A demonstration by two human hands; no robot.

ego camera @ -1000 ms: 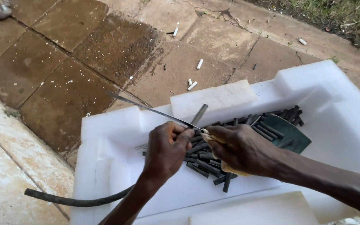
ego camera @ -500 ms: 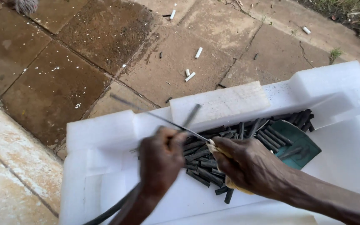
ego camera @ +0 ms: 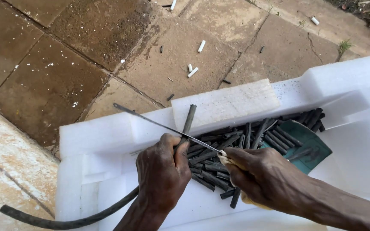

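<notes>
My left hand [ego camera: 162, 171] grips a long dark rubber hose [ego camera: 65, 222], whose end [ego camera: 189, 117] pokes up past my fingers onto a white foam block [ego camera: 225, 102]. My right hand [ego camera: 260, 177] holds a knife by its pale handle, and the thin blade [ego camera: 150, 122] lies across the hose just above my left thumb. Below both hands sits a pile of several short cut black hose pieces [ego camera: 236, 141] inside a white foam tray [ego camera: 91, 137]. A teal scrap [ego camera: 309, 139] lies among the pieces.
The tray rests on brown paving slabs [ego camera: 65, 77]. Small white bits [ego camera: 193, 70] and dark offcuts are scattered on the slabs beyond the tray. A pale stone kerb [ego camera: 5, 171] runs at the left. Grass shows at the top right.
The view has shifted and come closer. The blade stays across the hose while both hands keep their grip; the hose tail now curves out lower left.
</notes>
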